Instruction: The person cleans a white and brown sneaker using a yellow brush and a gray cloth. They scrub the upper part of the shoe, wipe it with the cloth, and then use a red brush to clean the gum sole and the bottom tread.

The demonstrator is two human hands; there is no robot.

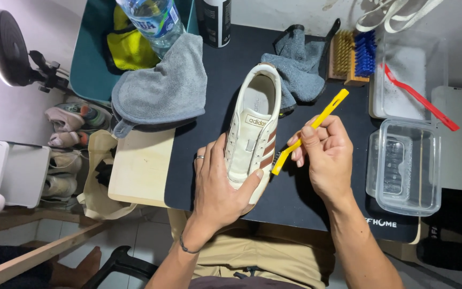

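Head view: left hand (217, 187) clamped cream leather sneaker (255, 126), steadying it; right hand (324, 152) pinched slim yellow plastic brush (310, 131), bristles against brown-striped side.

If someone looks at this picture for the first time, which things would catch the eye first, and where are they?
In the middle, on the black mat, lies an off-white lace-less sneaker with brown side stripes, held at its near end by the left hand. The right hand holds a thin yellow plastic brush against the shoe's striped side. A crumpled grey towel lies to the left, and clear plastic tubs stand on the right.
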